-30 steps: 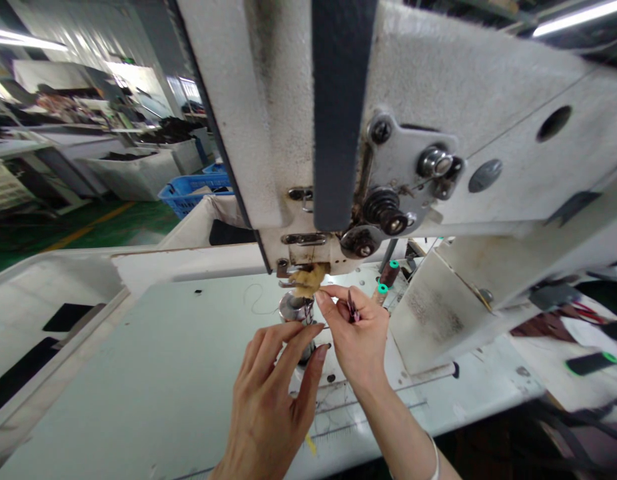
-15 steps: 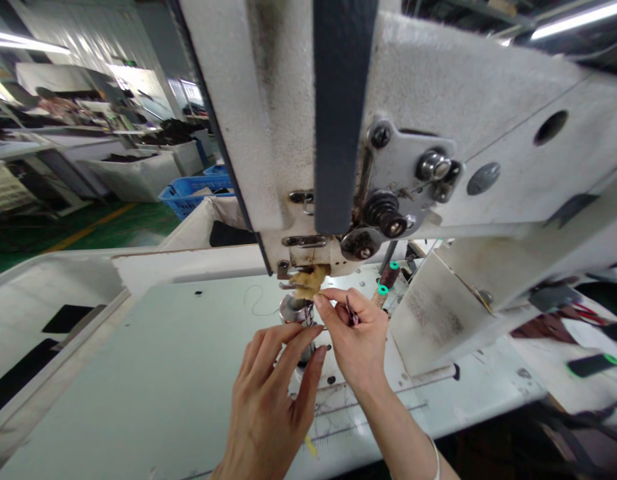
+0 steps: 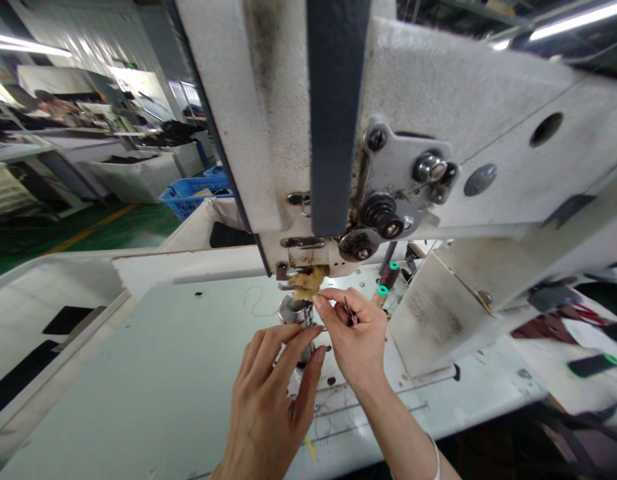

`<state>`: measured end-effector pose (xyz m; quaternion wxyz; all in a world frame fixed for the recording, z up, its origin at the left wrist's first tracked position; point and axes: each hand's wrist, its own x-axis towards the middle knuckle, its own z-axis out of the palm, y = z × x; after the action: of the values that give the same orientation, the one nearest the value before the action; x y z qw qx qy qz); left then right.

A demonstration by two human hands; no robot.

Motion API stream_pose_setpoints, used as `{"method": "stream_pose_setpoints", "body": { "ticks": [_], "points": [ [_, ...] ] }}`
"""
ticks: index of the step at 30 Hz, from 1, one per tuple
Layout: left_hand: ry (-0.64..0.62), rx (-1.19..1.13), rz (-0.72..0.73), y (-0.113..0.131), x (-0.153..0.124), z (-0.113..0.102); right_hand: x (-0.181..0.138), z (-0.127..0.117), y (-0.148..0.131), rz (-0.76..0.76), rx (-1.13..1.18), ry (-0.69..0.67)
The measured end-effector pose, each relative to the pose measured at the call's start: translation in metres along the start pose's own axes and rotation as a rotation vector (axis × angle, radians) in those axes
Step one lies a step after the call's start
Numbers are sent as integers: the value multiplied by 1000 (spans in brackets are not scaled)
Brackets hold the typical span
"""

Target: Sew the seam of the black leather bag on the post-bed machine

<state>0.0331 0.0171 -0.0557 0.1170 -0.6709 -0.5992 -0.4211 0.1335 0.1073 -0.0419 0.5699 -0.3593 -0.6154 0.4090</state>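
A white industrial sewing machine [image 3: 278, 133] stands before me, with its needle area low in the middle. My left hand [image 3: 273, 380] has its thumb and index finger apart, the fingertips at the presser foot area, with nothing visible held. My right hand [image 3: 356, 333] is closed, thumb and index fingertip pinched together beside the needle; what they pinch is too fine to make out. Small dark, pinkish thread snips [image 3: 350, 312] are tucked in its curled fingers. A yellowish fuzzy cloth wad [image 3: 308, 281] sits on the machine just above the fingertips. A round metal post [image 3: 291, 309] is behind them.
Thread spools [image 3: 390, 275] stand behind my right hand. A pale green machine table [image 3: 153, 360] spreads left, with a loose thread on it. White bins with dark pieces [image 3: 68, 320] border the left; a blue basket [image 3: 188, 193] is beyond. A dark spool [image 3: 591, 365] lies far right.
The view has shifted very slightly, so the machine head appears a little further left. Both hands keep practically the same pose and place.
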Motion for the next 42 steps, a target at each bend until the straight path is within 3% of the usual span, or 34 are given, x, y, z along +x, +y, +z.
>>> {"method": "stream_pose_setpoints", "body": {
  "ticks": [14, 23, 32, 37, 42],
  "points": [
    [35, -4, 24, 1, 3, -2, 5, -1, 1, -47, -4, -35],
    [129, -87, 133, 5, 5, -4, 7, -2, 3, -63, 24, -48],
    [65, -43, 299, 4, -4, -1, 11, -4, 8, -142, 4, -48],
    [179, -39, 179, 7, -6, -4, 12, -5, 9, -179, -13, -44],
    [254, -168, -97, 0, 15, -7, 13, -7, 9, -227, -18, -45]
  ]
}}
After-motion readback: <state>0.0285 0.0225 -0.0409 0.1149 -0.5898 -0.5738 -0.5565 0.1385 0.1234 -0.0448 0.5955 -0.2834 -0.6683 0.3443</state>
